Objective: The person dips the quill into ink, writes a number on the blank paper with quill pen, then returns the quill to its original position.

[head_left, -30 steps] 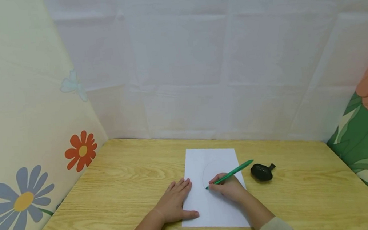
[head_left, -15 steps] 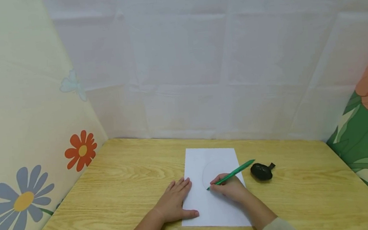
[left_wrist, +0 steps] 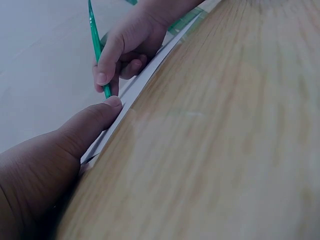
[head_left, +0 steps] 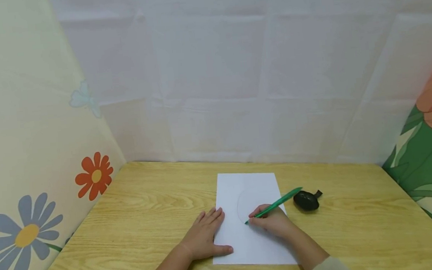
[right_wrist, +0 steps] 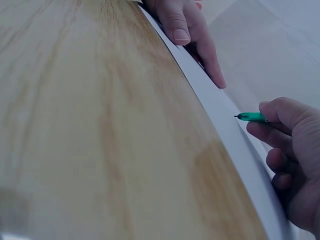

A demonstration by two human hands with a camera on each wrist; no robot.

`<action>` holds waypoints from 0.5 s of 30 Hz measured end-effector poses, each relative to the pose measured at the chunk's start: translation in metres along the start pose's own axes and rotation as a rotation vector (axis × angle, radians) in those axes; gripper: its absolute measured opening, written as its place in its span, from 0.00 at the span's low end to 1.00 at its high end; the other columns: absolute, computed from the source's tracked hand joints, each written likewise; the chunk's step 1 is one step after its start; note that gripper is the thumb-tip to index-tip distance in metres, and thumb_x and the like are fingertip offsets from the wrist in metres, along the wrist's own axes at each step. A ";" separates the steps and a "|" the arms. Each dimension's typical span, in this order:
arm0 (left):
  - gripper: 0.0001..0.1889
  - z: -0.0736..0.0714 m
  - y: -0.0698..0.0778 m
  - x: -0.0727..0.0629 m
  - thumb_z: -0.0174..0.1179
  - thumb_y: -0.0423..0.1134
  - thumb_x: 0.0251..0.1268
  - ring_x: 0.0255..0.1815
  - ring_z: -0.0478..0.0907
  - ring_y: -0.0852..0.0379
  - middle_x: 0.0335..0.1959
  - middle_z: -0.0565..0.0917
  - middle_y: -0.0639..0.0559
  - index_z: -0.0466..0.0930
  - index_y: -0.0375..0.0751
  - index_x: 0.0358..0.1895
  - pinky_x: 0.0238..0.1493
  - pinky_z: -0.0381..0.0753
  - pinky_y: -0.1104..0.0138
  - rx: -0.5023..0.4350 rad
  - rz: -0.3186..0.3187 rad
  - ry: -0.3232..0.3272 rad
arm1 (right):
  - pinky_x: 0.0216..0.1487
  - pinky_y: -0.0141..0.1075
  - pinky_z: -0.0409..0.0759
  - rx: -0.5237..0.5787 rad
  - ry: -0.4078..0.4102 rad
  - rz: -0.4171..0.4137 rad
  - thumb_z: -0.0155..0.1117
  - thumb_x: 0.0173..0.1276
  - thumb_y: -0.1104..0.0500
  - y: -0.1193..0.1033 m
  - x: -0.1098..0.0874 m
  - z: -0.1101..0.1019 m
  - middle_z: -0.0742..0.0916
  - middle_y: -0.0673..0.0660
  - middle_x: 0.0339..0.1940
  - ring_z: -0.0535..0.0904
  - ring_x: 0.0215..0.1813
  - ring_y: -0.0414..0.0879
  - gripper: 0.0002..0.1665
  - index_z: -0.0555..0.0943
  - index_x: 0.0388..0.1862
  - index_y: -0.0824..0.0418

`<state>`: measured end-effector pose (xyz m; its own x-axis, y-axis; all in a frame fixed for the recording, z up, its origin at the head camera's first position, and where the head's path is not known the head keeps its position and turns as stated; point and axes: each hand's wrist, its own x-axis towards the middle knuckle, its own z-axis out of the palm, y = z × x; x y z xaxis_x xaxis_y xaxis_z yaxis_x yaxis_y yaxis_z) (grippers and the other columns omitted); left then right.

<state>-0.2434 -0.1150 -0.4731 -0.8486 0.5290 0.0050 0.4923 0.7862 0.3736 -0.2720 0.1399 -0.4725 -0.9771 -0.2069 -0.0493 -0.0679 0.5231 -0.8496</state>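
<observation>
A sheet of white paper (head_left: 232,236) lies on the wooden table, with a thin curved line on its upper half. My right hand (head_left: 273,222) pinches a green pen (head_left: 283,199) between thumb and fingers, its tip at the lower end of the curve. In the right wrist view the dark point of the pen (right_wrist: 250,116) meets the sheet. My left hand (head_left: 205,236) rests flat with fingers spread on the sheet's left edge. Its thumb (left_wrist: 90,124) presses near the bottom edge in the left wrist view.
A shiny black rounded object (head_left: 305,201) with a short tab lies right of the paper. The wooden table (head_left: 142,214) meets a white cloth backdrop (head_left: 212,88) behind. Flower-printed panels (head_left: 20,148) stand at both sides.
My right hand and the pen have shifted slightly right and down, and the curved line reaches a little further along its lower end. The left hand stays in place.
</observation>
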 end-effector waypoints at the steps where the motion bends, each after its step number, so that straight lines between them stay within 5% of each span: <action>1: 0.55 0.000 0.000 0.000 0.60 0.73 0.53 0.81 0.50 0.44 0.79 0.58 0.45 0.57 0.36 0.76 0.79 0.46 0.45 -0.002 0.001 0.002 | 0.23 0.28 0.71 0.002 0.001 -0.001 0.73 0.58 0.55 0.000 0.000 0.000 0.80 0.46 0.20 0.71 0.22 0.39 0.09 0.86 0.34 0.57; 15: 0.55 -0.001 0.001 -0.001 0.61 0.71 0.52 0.80 0.51 0.44 0.78 0.60 0.44 0.58 0.35 0.75 0.79 0.47 0.45 0.008 0.005 0.012 | 0.24 0.27 0.70 -0.011 -0.018 -0.012 0.73 0.59 0.55 0.000 -0.007 -0.006 0.80 0.46 0.21 0.70 0.23 0.39 0.09 0.86 0.35 0.57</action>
<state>-0.2420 -0.1147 -0.4717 -0.8486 0.5287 0.0181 0.4976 0.7863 0.3663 -0.2668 0.1461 -0.4696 -0.9723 -0.2284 -0.0489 -0.0819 0.5292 -0.8446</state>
